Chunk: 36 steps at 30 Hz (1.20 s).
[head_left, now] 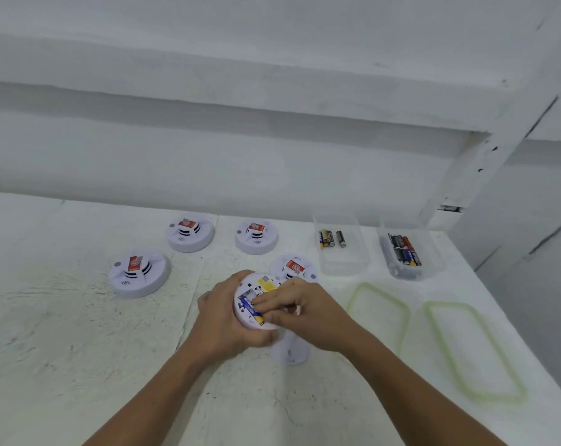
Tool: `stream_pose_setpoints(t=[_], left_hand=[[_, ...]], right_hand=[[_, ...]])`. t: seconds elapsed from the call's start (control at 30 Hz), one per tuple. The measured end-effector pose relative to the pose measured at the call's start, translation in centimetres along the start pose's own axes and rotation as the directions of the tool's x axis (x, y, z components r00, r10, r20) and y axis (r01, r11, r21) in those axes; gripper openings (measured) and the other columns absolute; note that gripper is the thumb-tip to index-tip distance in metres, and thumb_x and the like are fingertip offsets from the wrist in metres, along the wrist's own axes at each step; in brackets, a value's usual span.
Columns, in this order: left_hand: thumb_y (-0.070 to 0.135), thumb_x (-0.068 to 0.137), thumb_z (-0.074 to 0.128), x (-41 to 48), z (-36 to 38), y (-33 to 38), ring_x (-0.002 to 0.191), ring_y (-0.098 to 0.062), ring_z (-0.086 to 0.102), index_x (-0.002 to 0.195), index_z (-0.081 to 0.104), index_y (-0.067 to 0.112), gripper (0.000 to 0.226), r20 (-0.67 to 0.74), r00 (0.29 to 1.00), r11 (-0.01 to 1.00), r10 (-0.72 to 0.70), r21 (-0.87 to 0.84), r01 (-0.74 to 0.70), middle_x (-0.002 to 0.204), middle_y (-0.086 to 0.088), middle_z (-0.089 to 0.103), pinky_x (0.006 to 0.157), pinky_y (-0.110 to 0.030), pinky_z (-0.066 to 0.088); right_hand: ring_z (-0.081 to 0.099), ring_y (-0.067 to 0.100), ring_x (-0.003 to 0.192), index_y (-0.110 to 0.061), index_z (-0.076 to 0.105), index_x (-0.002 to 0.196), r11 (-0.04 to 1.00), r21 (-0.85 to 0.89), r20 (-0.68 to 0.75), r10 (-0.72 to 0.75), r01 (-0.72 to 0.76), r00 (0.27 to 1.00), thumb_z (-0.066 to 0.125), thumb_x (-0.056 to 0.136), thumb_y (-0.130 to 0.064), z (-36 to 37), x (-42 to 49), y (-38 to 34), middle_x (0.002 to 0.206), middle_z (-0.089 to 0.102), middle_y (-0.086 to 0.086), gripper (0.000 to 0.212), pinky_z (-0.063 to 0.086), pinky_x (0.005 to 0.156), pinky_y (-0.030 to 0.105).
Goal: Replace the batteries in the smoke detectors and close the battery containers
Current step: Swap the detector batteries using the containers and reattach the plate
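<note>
On table (63,333): back-left detector (190,234), back-centre detector (256,236), near-left detector (139,273), near-centre detector (297,267). Held detector (263,284), battery (247,305) in it, sits between left hand (221,317) and right hand (305,313), just before the near-centre one. Right: left container (343,267) and right container (433,252) side by side, few batteries (330,238) in one, battery pile (404,251) in the other. Left lid (380,304) and right lid (472,349) lie before them.

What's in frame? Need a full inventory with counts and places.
table detectors: 4, white with red labels, far centre of table
held detector: 1, white with yellow label, flipped, compartment open, front centre
blue battery: 1, blue and yellow, in the held detector's compartment
left container: 1, clear, right of the detectors, about three dark batteries inside
right container: 1, clear, farther right, pile of black and red batteries inside
lids: 2, clear with green rims, flat in front of the containers
white part: 1, blurred, under the hands, cannot tell what
table: 1, white
left hand: holds the held detector
right hand: fingers curled on the blue battery
</note>
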State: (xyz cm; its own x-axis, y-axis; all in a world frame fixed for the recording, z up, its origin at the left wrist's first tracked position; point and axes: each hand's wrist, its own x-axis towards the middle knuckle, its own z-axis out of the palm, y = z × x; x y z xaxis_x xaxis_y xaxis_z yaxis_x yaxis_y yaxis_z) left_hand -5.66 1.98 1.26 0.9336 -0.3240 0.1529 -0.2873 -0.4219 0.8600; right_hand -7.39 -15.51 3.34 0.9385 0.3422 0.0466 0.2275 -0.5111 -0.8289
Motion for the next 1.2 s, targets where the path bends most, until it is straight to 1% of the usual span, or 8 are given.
stream_pose_setpoints(t=[0.13, 0.23, 0.43, 0.6, 0.77, 0.93, 1.07, 1.2], left_hand=[[0.022, 0.042, 0.087, 1.4, 3.2, 2.4, 0.079, -0.009, 0.067, 0.098, 0.054, 0.046, 0.069, 0.034, 0.999, 0.993, 0.017, -0.114, -0.013, 0.093, 0.013, 0.069, 0.068, -0.037, 0.057], [0.013, 0.046, 0.087, 2.2, 6.5, 3.7, 0.086, -0.009, 0.068, 0.103, 0.057, 0.039, 0.07, 0.023, 1.0, 0.984, 0.009, -0.178, -0.005, 0.097, 0.011, 0.07, 0.07, -0.027, 0.056], [0.005, 0.048, 0.092, 3.7, 12.3, 6.0, 0.091, -0.005, 0.067, 0.109, 0.056, 0.033, 0.075, 0.073, 0.997, 0.969, -0.015, -0.244, 0.032, 0.101, 0.014, 0.069, 0.073, -0.019, 0.054], [0.001, 0.049, 0.091, 4.8, 15.0, 6.7, 0.093, -0.005, 0.067, 0.109, 0.056, 0.033, 0.076, 0.095, 0.995, 0.965, -0.04, -0.255, 0.063, 0.101, 0.018, 0.068, 0.072, -0.016, 0.052], [0.008, 0.048, 0.091, 5.7, 16.4, 6.6, 0.096, -0.005, 0.066, 0.112, 0.055, 0.032, 0.078, 0.11, 0.992, 0.966, -0.069, -0.241, 0.094, 0.104, 0.015, 0.069, 0.078, -0.023, 0.056], [0.008, 0.049, 0.093, 6.2, 17.2, 6.7, 0.096, -0.001, 0.065, 0.112, 0.053, 0.035, 0.08, 0.114, 0.989, 0.966, -0.094, -0.231, 0.118, 0.104, 0.02, 0.067, 0.074, -0.017, 0.053], [0.011, 0.049, 0.093, 5.9, 17.6, 6.8, 0.099, 0.0, 0.064, 0.115, 0.051, 0.035, 0.082, 0.118, 0.987, 0.965, -0.108, -0.227, 0.133, 0.105, 0.021, 0.066, 0.075, -0.015, 0.052], [0.015, 0.048, 0.094, 5.6, 17.5, 6.6, 0.102, -0.001, 0.063, 0.118, 0.051, 0.035, 0.085, 0.115, 0.987, 0.964, -0.115, -0.225, 0.138, 0.109, 0.018, 0.066, 0.079, -0.02, 0.054]], right_hand=[[0.067, 0.01, 0.096, -0.01, 0.075, 0.096, 0.955, 0.286, -0.108, 0.109, -0.074, 0.988, 0.069, 0.083, -0.005, -4.3, -1.9, 1.7, 0.099, 0.074, 0.001, 0.015, 0.05, 0.084, 0.02], [0.063, 0.024, 0.078, 0.001, 0.073, 0.096, 0.895, 0.441, -0.202, 0.173, -0.069, 0.964, 0.064, 0.085, 0.001, -7.7, -3.0, 3.4, 0.09, 0.073, 0.013, 0.014, 0.05, 0.07, 0.026], [0.063, 0.018, 0.075, 0.003, 0.069, 0.093, 0.809, 0.566, -0.228, 0.337, -0.158, 0.913, 0.056, 0.091, -0.001, -14.5, -4.2, 7.6, 0.094, 0.071, 0.016, 0.014, 0.052, 0.062, 0.025], [0.054, 0.02, 0.063, -0.003, 0.069, 0.084, 0.862, 0.409, -0.348, 0.452, -0.3, 0.822, 0.059, 0.089, -0.002, -20.2, -2.2, 11.1, 0.073, 0.063, 0.01, 0.011, 0.048, 0.059, 0.026], [0.052, 0.018, 0.055, -0.005, 0.068, 0.088, 0.809, 0.042, -0.375, 0.556, -0.586, 0.741, 0.054, 0.088, 0.0, -22.5, 0.6, 13.9, 0.064, 0.057, 0.005, 0.016, 0.044, 0.055, 0.026], [0.052, 0.024, 0.078, -0.004, 0.061, 0.107, 0.775, -0.136, -0.388, 0.532, -0.617, 0.753, 0.054, 0.086, 0.001, -22.5, 2.5, 15.5, 0.093, 0.056, 0.009, 0.023, 0.043, 0.057, 0.024], [0.057, 0.028, 0.082, 0.006, 0.052, 0.126, 0.781, -0.15, -0.353, 0.53, -0.606, 0.771, 0.056, 0.088, -0.004, -22.1, 3.2, 16.3, 0.123, 0.058, 0.022, 0.04, 0.052, 0.086, 0.041], [0.053, 0.022, 0.064, 0.008, 0.064, 0.103, 0.782, -0.192, -0.351, 0.509, -0.593, 0.786, 0.055, 0.086, 0.0, -21.8, 3.3, 16.6, 0.085, 0.065, 0.014, 0.021, 0.05, 0.069, 0.034]])
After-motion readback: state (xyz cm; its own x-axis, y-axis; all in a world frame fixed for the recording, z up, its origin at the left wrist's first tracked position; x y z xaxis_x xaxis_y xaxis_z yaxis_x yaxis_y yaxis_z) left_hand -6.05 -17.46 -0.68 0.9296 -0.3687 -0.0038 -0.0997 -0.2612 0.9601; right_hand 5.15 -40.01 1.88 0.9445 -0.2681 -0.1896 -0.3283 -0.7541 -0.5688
